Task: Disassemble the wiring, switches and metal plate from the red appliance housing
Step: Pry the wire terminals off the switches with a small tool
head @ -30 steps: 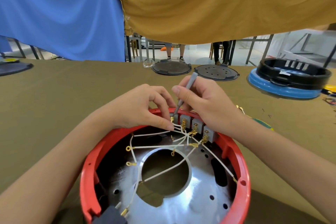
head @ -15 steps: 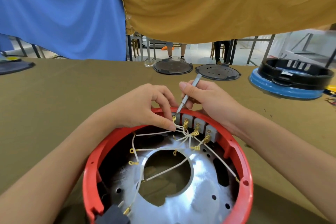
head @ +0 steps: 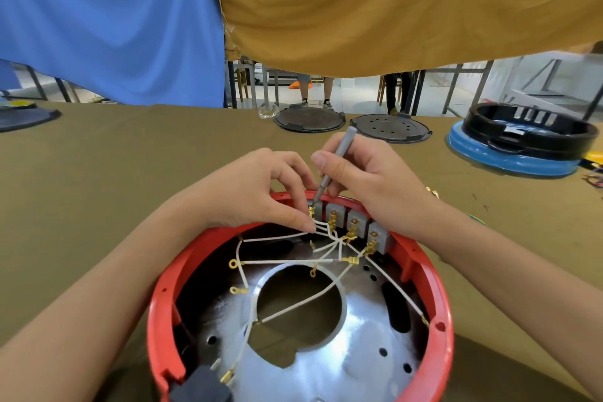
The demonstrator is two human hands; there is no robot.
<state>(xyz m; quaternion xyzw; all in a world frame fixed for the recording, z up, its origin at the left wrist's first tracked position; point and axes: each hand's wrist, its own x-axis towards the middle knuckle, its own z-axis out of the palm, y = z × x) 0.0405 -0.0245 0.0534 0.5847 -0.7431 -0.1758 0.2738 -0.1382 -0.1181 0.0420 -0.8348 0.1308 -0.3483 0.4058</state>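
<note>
Centrally, near the viewer, a round red plastic appliance housing [head: 437, 297] sits on an olive cloth-covered table [head: 98, 179], holding a shiny metal plate [head: 359, 362] and white wires [head: 293, 308]. At its far rim, the left hand [head: 261, 192] pinches wires beside grey switches [head: 355, 222]; the right hand [head: 365, 179] grips a thin grey screwdriver [head: 332, 166].

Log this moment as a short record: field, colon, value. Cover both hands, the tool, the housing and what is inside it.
left hand: pinches white wires by the leftmost switch
right hand: grips a grey screwdriver
screwdriver tip: down at the leftmost switch's brass terminal
housing: red, round, open side up on an olive cloth
switches: grey blocks in a row on the far wall, wired
metal plate: shiny, large round hole in it, seated inside
</note>
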